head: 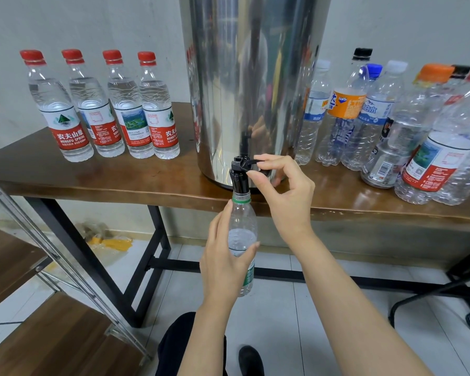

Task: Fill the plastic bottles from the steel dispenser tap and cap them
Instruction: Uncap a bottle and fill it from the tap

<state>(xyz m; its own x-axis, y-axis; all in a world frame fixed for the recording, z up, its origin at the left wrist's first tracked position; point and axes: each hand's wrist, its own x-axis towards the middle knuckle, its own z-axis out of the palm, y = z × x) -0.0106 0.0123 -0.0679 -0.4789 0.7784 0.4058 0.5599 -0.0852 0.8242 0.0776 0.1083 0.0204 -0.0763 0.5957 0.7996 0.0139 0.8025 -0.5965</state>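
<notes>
Left hand (pixel 225 256) grips bottle (pixel 242 240) under tap (pixel 239 175), below bench (pixel 92 180) front edge; right hand (pixel 285 191) pinches lever. Water near shoulder: late shutoff risks overflow; mouth slipping off spout spills onto floor.

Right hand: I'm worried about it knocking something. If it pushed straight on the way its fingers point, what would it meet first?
The right hand already pinches the black tap lever. Pushing on, it would likely meet the tap body, then the steel dispenser; depth is unclear.
</notes>
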